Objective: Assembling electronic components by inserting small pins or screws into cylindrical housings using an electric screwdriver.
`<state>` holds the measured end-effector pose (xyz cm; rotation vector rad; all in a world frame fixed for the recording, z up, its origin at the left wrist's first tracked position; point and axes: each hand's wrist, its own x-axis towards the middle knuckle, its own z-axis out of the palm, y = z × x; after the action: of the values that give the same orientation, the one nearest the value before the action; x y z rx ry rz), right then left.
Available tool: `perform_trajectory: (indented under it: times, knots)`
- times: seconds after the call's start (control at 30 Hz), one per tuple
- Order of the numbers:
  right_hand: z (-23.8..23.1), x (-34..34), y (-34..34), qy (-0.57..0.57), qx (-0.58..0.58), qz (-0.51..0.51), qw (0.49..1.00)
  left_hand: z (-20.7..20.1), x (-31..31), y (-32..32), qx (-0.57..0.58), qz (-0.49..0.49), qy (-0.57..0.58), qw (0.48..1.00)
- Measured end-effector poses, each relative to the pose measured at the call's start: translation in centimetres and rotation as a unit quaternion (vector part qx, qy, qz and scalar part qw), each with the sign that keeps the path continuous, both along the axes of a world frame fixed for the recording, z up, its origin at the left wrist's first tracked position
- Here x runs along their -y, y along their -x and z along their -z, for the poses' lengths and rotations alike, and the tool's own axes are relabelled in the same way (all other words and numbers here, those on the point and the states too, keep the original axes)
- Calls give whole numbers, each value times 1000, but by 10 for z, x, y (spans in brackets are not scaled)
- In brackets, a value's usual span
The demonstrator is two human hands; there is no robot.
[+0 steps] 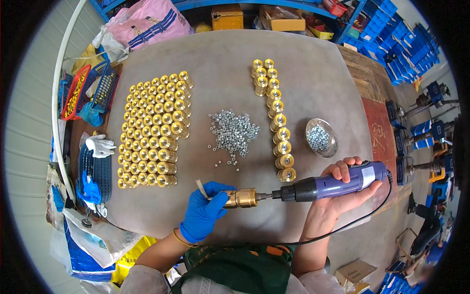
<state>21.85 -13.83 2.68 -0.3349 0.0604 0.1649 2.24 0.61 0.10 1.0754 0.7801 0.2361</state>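
Note:
My left hand [201, 210], in a blue glove, grips a brass fitting [246, 197] lying sideways. A thin pale stick [200, 188] pokes out by the gloved fingers. My bare right hand [327, 208] is wrapped round a purple electric screwdriver [306, 189], whose bit points left and meets the fitting's open end. How deep the bit sits inside is hidden. Beyond my hands lies a loose pile of small silvery nuts [232, 131]. Rows of upright brass fittings [155, 118] stand to its left, and a narrow line of fittings [276, 120] to its right.
A clear round bowl [334, 147] of nuts sits at the right. The screwdriver's black cord [352, 224] loops back towards me. Red and blue baskets [102, 88] and white gloves [100, 146] lie past the grey table's [220, 54] left edge. Another person [427, 228] is far right.

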Motion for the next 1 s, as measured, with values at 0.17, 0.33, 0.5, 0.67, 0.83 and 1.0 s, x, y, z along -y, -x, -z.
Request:
perform_trajectory:
  times: [0.17,0.33,0.5,0.67,0.83,1.0]
  knots:
    - [3,0,-3,-16,12,-3,1000,-7,1,-5,-7,-4,-27,1000]
    - [12,1,-9,-18,31,-23,999,6,7,-7,39,-41,-72,996]
    - [21,3,-13,-23,6,-12,1000,9,1,-15,39,-43,-138,989]
    - [16,30,-35,-30,60,35,997,-13,-52,-74,61,27,-302,951]
    - [9,41,-36,-2,107,58,993,14,-106,-159,52,72,-453,887]
    - [12,47,-33,46,45,96,993,37,-113,-215,18,134,-561,816]
